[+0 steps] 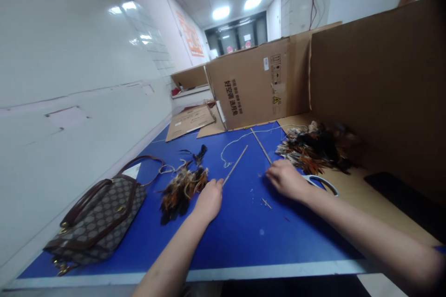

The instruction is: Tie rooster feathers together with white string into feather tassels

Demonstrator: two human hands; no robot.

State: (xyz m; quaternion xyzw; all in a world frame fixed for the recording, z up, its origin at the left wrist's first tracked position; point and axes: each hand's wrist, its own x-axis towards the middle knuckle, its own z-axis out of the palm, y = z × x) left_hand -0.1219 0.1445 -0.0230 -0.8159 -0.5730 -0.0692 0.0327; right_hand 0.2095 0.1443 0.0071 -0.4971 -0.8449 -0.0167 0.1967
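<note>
My left hand (pixel 209 200) is closed around the lower end of a thin stick (pixel 236 163), which slants up to the right. In my right hand (pixel 286 179) is the near end of a second thin stick (pixel 260 144), leaning up to the left. A bundle of brown and black feathers (pixel 183 190) lies just left of my left hand. Beyond my right hand rests a larger heap of feathers (pixel 317 146). White-handled scissors (pixel 324 183) lie partly hidden behind my right wrist. A pale string (pixel 233 142) curls over the blue tabletop (pixel 244 236).
A patterned handbag (pixel 101 220) with brown straps stands at the left by the white wall. Tall cardboard panels (pixel 254 88) close off the back and right. A flat cardboard piece (pixel 191 122) lies at the back left. Small stick scraps (pixel 266 203) lie near the middle.
</note>
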